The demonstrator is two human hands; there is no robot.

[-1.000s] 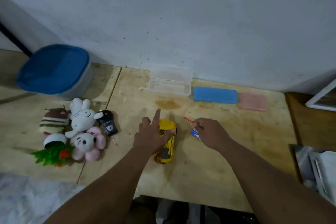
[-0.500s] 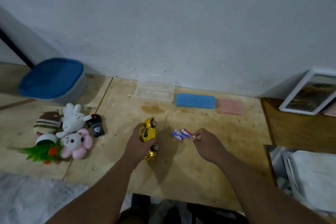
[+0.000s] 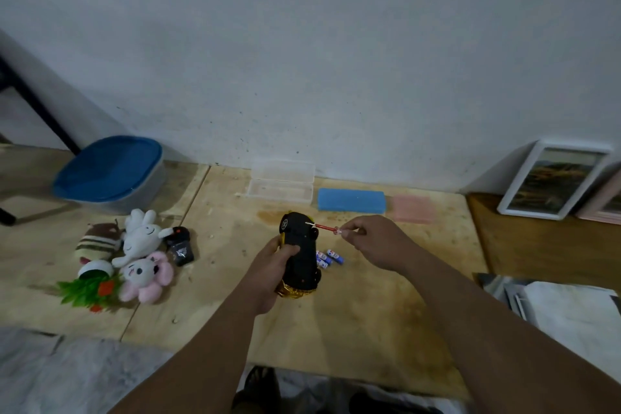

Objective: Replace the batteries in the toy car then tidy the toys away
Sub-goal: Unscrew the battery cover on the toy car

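My left hand (image 3: pixel 274 270) grips the yellow toy car (image 3: pixel 300 254), lifted off the wooden table (image 3: pixel 369 319) and turned so its black underside faces me. My right hand (image 3: pixel 376 244) pinches a small red screwdriver (image 3: pixel 324 228) by its clear handle, and the metal tip touches the car's underside near the far wheels. Several small blue-and-white batteries (image 3: pixel 329 258) lie on the table just right of the car. A black remote control (image 3: pixel 180 245) lies to the left by the soft toys.
Soft toys are piled at the left: a white rabbit (image 3: pixel 141 235), a pink one (image 3: pixel 148 276), a striped brown plush (image 3: pixel 97 242) and a green plastic plant (image 3: pixel 87 289). A blue-lidded tub (image 3: pixel 111 171), an open clear case (image 3: pixel 280 185), a blue case (image 3: pixel 351 200), a pink case (image 3: pixel 415 208) and picture frames (image 3: pixel 554 178) line the wall.
My left hand picked the car off the table and flipped it underside up. My right hand picked up the screwdriver and brought its tip to the car, uncovering the batteries on the table.
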